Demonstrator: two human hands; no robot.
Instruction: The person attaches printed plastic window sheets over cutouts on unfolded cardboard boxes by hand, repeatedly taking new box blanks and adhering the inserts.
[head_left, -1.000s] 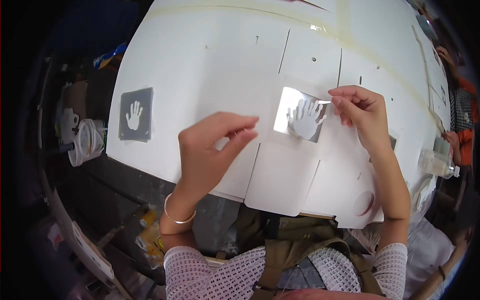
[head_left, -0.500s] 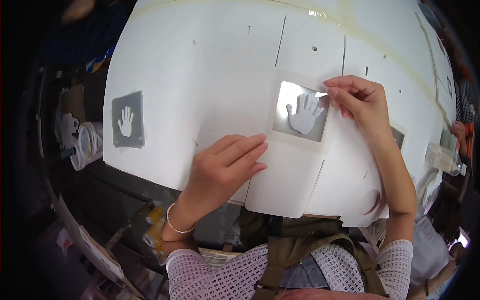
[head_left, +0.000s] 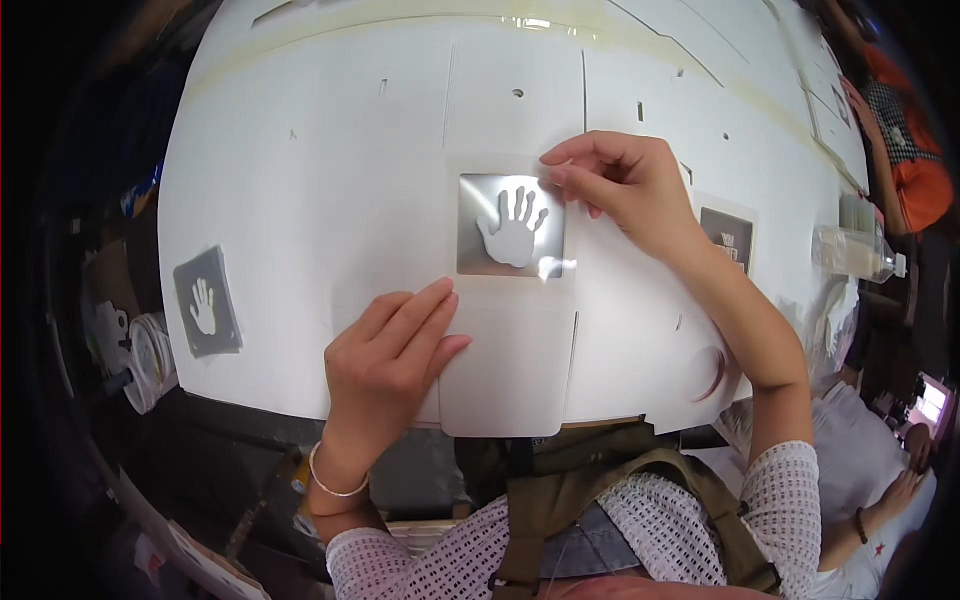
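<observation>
Right hand [head_left: 628, 188]: nearer the handprint square [head_left: 512, 228], at its upper-right corner; whether pinching, cannot tell
Left hand [head_left: 388, 350]: off its lower-left, thumb and fingers apart
Square's place: on counter [head_left: 350, 230], between hands, no clear long axis

The near square [head_left: 511, 232] is silvery grey with a pale hand-shaped pattern, the far-left square [head_left: 207, 310] darker grey with a white one. The tabletop [head_left: 360, 200] is white, the sleeve [head_left: 785, 490] dotted white, the strap [head_left: 530, 545] olive brown.
</observation>
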